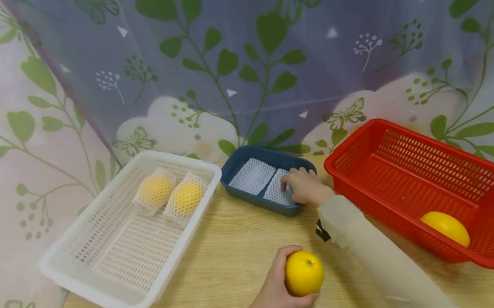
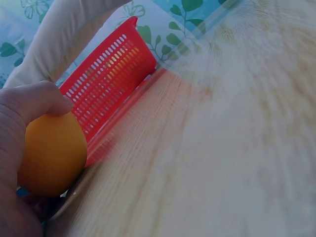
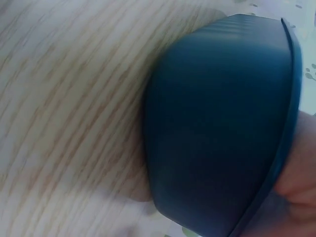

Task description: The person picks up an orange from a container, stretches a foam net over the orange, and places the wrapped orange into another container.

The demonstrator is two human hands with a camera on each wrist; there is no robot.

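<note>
My left hand [image 1: 276, 285] grips a round orange [image 1: 305, 273] low over the front of the table, thumb and fingers around its sides. The left wrist view shows the same orange [image 2: 54, 153] close beside the wood. My right hand [image 1: 306, 187] reaches over the rim of a small dark blue tray [image 1: 260, 201], its bent fingers at the white foam net sleeves [image 1: 277, 189] in the right compartment. In the right wrist view the tray's wall [image 3: 222, 113] hides those fingertips; I cannot tell whether they pinch a sleeve. More foam net sleeves [image 1: 252, 175] lie in the left compartment.
A white basket [image 1: 152, 291] on the left holds two fruits in foam nets [image 1: 156, 189]. On the right, a red basket [image 1: 404, 206] holds one bare yellow fruit [image 1: 446, 227]. Behind the wooden table [image 1: 214, 262] hangs a patterned curtain [image 1: 233, 46].
</note>
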